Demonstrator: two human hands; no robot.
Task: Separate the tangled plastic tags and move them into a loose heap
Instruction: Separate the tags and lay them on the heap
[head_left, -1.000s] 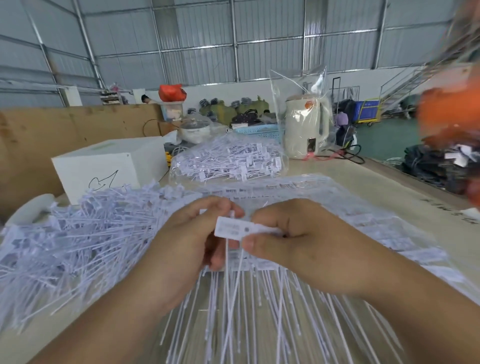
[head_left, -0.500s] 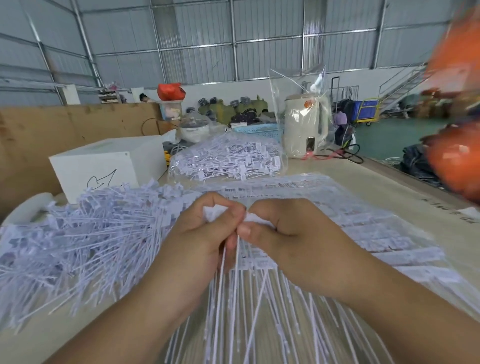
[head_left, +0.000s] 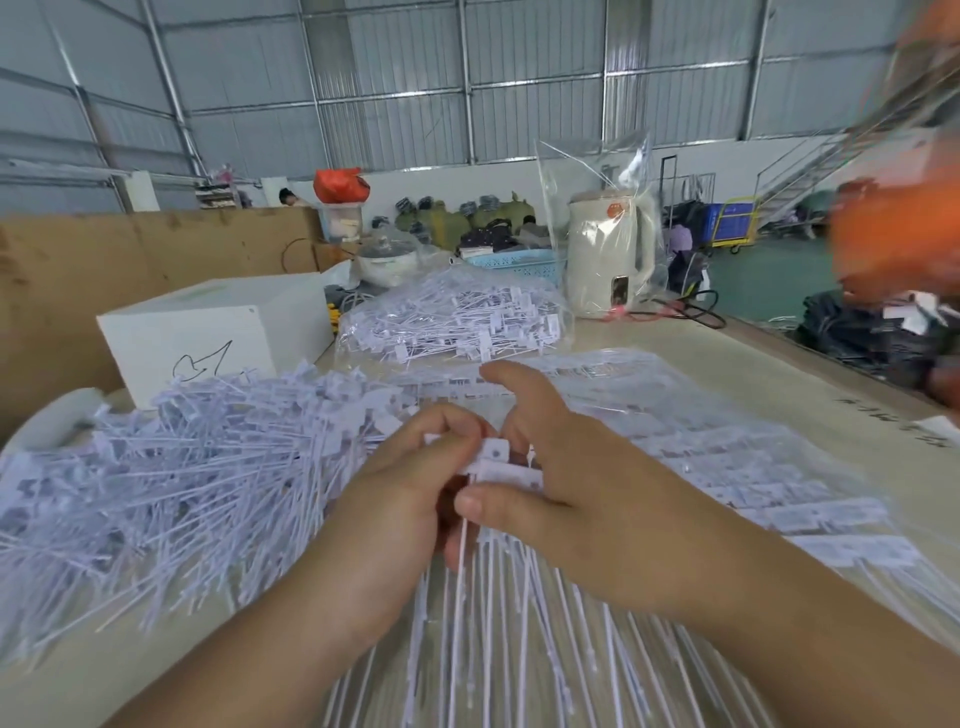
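Head view: a small white plastic tag with a flat rectangular head and a long thin tail (head_left: 503, 467) is held above the middle of the pale wooden table (head_left: 810, 410), over a flat row of joined tags (head_left: 727, 467).
Loose heap: a mound of separated white tags (head_left: 171, 483) lies along the table's left edge.
Handling: the tags are judged light, thin and springy; the tails are likely to snag, so the stiff flat head is the better place to be gripped.
Left hand (head_left: 400, 499): fingers are curled, pinching the tag's head from the left.
Right hand (head_left: 566, 488): the tag is pinched between thumb and middle fingers; the index finger is raised and extended.
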